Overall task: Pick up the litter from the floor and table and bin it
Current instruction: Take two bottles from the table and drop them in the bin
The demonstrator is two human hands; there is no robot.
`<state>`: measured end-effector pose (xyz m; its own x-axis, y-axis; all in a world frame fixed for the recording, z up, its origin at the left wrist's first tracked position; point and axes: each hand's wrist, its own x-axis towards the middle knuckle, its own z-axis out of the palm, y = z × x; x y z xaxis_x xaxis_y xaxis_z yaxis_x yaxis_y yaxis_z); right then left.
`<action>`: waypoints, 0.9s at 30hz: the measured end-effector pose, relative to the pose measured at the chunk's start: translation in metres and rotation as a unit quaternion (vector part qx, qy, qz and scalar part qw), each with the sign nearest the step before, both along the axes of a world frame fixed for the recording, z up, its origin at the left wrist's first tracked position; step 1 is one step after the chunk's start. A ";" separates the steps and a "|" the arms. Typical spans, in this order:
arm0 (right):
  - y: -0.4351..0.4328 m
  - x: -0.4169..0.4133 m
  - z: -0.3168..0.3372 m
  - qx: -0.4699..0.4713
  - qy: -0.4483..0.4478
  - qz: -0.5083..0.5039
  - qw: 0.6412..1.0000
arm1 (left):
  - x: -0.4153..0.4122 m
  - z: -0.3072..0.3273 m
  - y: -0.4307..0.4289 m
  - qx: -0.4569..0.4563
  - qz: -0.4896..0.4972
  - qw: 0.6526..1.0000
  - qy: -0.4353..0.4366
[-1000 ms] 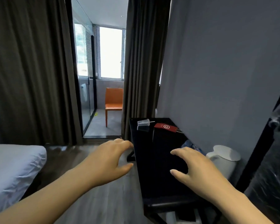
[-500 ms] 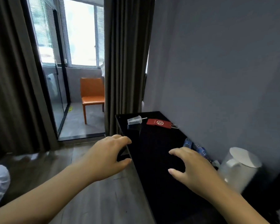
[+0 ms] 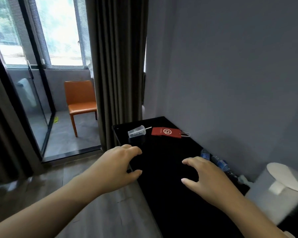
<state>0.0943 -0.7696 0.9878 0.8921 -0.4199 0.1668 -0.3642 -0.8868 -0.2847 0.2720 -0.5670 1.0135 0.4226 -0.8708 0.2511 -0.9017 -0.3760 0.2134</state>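
Fingers (image 3: 134, 150) of my left hand (image 3: 117, 167) are loosely curved and slightly spread. The thumb sits apart beneath them, and they hold nothing. That hand hangs over the left edge of the glossy black rectangular table (image 3: 162, 152); I cannot tell whether it touches the top. The fingers (image 3: 189, 162) of my right hand (image 3: 206, 177) are arched and parted the same way, palm down above the dark surface, also holding nothing.

At twelve o'clock from my left hand, near the table's far end, a clear plastic cup (image 3: 136, 133) lies on its side with a thin white straw (image 3: 148, 128) poking from its mouth. Just beside it, at eleven o'clock from my right hand, a flat red paper bag (image 3: 166, 132) with a white round logo lies flat, its cord handles pointing toward the wall.

At one o'clock from my right hand, blue-labelled plastic bottles (image 3: 218, 163) lie along the grey wall (image 3: 230, 83). A white lidded kettle (image 3: 279, 191) stands at three o'clock. An orange upholstered chair (image 3: 80, 102) stands at eleven o'clock from my left hand, past a grey-brown pleated curtain (image 3: 117, 66). Grey wood-plank floor (image 3: 101, 212) lies under my left forearm.
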 end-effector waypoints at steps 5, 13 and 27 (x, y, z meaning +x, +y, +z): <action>-0.048 0.047 -0.007 0.024 -0.009 -0.037 0.999 | 0.059 0.001 -0.056 0.012 -0.028 1.000 0.008; -0.110 0.068 -0.026 0.040 0.011 -0.120 0.992 | 0.112 -0.022 -0.154 0.046 -0.114 0.992 0.025; -0.152 0.112 -0.048 0.070 0.032 -0.342 0.937 | 0.202 -0.051 -0.311 0.099 -0.314 0.943 0.049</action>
<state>0.2059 -0.9220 0.9395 0.4129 -0.9105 0.0234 -0.8535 -0.3958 -0.3389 0.4742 -0.8780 0.9628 -0.1791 -0.9829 0.0435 -0.9394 0.1840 0.2892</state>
